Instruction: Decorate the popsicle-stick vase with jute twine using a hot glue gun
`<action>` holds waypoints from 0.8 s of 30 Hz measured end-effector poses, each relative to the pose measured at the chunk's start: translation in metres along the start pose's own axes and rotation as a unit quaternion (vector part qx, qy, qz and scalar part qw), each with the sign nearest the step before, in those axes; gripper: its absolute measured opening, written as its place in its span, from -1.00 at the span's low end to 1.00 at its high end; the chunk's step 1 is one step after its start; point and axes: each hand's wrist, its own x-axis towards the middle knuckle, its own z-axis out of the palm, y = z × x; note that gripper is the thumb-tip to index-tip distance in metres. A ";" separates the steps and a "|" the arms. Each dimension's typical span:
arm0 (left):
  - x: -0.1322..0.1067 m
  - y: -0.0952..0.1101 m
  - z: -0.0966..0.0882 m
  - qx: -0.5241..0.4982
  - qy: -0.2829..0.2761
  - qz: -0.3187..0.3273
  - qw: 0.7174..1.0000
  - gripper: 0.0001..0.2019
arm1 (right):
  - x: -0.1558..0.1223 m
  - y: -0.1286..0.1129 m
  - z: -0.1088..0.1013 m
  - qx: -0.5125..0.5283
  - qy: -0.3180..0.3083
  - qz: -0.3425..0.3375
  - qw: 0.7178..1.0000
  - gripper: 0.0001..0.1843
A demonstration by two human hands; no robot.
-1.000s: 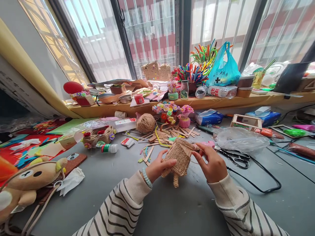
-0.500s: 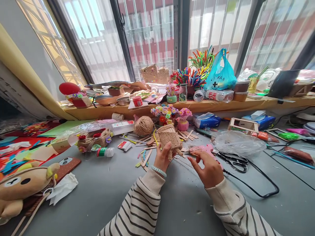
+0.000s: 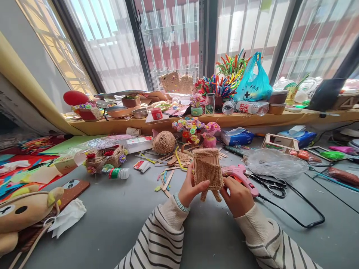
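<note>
A small twine-wrapped craft piece (image 3: 208,170) with short legs is held upright above the grey table (image 3: 117,224). My left hand (image 3: 190,190) grips its left side, with the thumb across the front. Closed on the lower right edge is my right hand (image 3: 238,196). A pink glue gun (image 3: 241,175) lies on the table just behind my right hand, its black cord (image 3: 297,220) trailing right. Loose wooden sticks (image 3: 171,168) and a ball of twine (image 3: 164,142) lie beyond the piece.
A twine basket (image 3: 104,157), a small bottle (image 3: 119,173), a phone (image 3: 73,187) and a plush bear (image 3: 25,213) sit at left. Scissors (image 3: 273,184), a plastic bag (image 3: 276,162) and a wooden frame (image 3: 279,141) lie right. The window ledge (image 3: 224,119) is crowded with craft supplies.
Half a second ago only my left hand held the piece, farther out. It has come nearer and turned upright, and my right hand has closed on its right side.
</note>
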 end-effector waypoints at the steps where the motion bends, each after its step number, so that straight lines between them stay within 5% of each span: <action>1: -0.001 0.001 0.000 0.005 -0.008 -0.002 1.000 -0.41 | -0.001 0.000 0.001 0.000 -0.003 -0.001 1.000 -0.77; 6: 0.001 -0.001 -0.004 0.008 -0.011 -0.010 1.000 -0.46 | -0.005 0.003 0.001 -0.021 -0.012 -0.001 1.000 -0.80; 18: -0.001 0.003 -0.004 -0.069 0.096 -0.041 0.992 -0.47 | -0.004 -0.002 -0.001 -0.035 -0.018 -0.019 0.999 -0.76; 24: -0.001 0.006 -0.004 -0.070 0.093 -0.042 0.992 -0.48 | -0.004 -0.003 -0.002 -0.040 -0.006 -0.021 0.999 -0.76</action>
